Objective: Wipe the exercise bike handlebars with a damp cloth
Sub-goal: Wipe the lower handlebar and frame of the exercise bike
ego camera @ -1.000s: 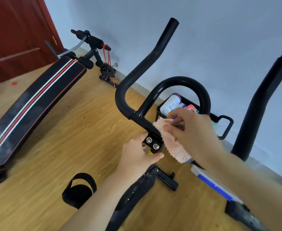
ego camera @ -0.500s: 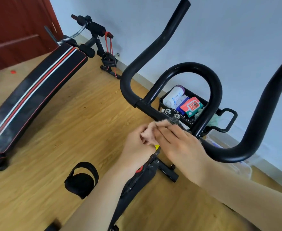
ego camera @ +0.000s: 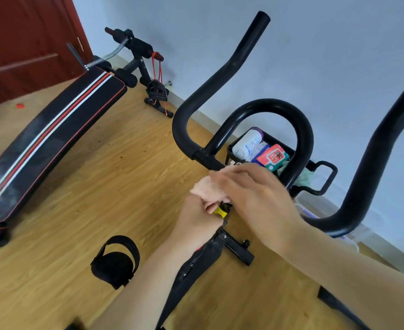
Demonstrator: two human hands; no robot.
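Both hands closed on pink cloth at handlebars centre: left hand gripping at 6 o'clock, right hand pressing at 3 o'clock.

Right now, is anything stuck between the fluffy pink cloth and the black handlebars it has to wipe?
Nothing visible. The fluffy pink cloth lies right at the centre bar of the black handlebars, held by both the left hand and the right hand. The contact spot itself is hidden under the hands.
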